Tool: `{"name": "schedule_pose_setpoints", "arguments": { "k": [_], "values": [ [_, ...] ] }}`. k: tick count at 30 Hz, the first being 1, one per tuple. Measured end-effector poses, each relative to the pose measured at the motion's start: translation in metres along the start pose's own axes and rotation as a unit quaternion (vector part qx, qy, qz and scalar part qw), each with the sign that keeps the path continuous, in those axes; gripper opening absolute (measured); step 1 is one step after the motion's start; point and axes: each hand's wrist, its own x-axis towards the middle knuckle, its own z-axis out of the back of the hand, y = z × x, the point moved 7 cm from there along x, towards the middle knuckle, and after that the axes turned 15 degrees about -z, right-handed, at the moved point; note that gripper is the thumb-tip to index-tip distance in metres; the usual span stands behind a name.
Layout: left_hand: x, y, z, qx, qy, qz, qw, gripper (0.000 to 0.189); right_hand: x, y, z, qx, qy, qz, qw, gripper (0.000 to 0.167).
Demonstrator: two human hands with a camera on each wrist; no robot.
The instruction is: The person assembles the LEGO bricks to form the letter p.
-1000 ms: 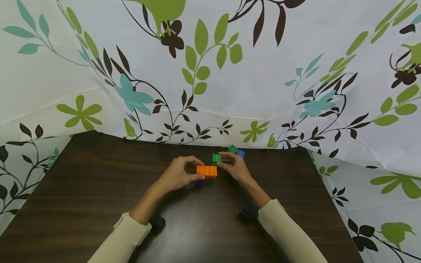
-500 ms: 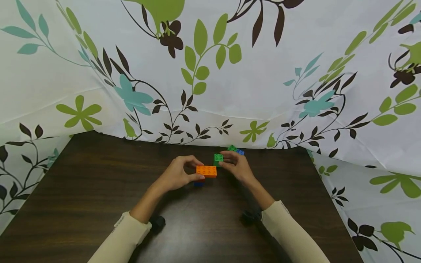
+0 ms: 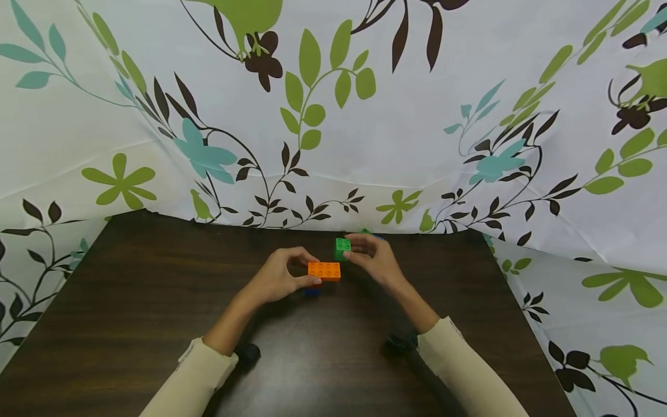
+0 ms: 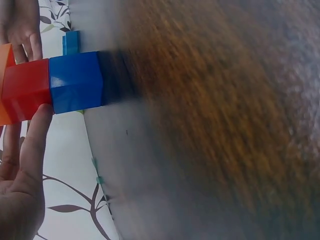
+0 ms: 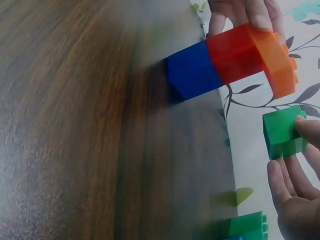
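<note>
My left hand (image 3: 278,277) pinches a stack of toy building blocks between thumb and fingers. On top of it lies a long orange block (image 3: 324,271), with a red block (image 5: 235,54) below and a blue block (image 5: 194,71) at the bottom, right at the tabletop. Just beyond and to the right, my right hand (image 3: 376,260) holds a small green block (image 3: 342,248) by thumb and fingertips, studs up. In the right wrist view this green block (image 5: 284,131) is apart from the orange one and raised off the table.
Behind my right hand, at the table's back edge, sit another green block (image 5: 247,226) and a blue block (image 4: 72,43), mostly hidden in the head view. A leaf-patterned cloth (image 3: 417,127) hangs along the back of the dark wooden table (image 3: 156,301).
My right hand with the green block has lifted slightly away from the table, now covering more of the blocks behind. The left hand and its stack have stayed put; the head view shifted a little.
</note>
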Motion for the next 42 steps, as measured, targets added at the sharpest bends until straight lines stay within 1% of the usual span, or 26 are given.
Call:
{"name": "schedule_pose_setpoints", "arguments": {
  "k": [6,10,16,20,32,37,42],
  "values": [
    [0.000,-0.001,0.001,0.002,-0.001,0.001,1.0000,0.030,-0.004,0.013,0.002,0.005,-0.009,-0.005,0.9999,0.042],
    [0.000,-0.001,0.001,0.006,0.000,0.000,1.0000,0.030,-0.007,0.022,0.004,0.020,-0.012,0.004,0.9997,0.040],
    [0.000,-0.001,0.002,0.008,0.001,-0.003,1.0000,0.029,-0.012,0.036,-0.001,0.029,0.006,0.019,0.9994,0.038],
    [0.000,0.000,0.001,0.004,0.003,-0.002,1.0000,0.029,-0.015,0.042,-0.005,0.030,0.015,0.020,0.9992,0.039],
    [0.000,0.002,0.001,-0.007,0.002,-0.014,0.9999,0.029,-0.024,0.050,-0.020,0.047,0.042,0.028,0.9976,0.038],
    [-0.001,0.002,0.001,-0.010,0.004,-0.012,0.9999,0.030,-0.028,0.052,-0.029,0.047,0.054,0.031,0.9969,0.038],
    [-0.002,0.001,0.001,-0.010,0.005,-0.017,0.9998,0.029,-0.031,0.051,-0.036,0.044,0.069,0.030,0.9962,0.037]
  ]
}}
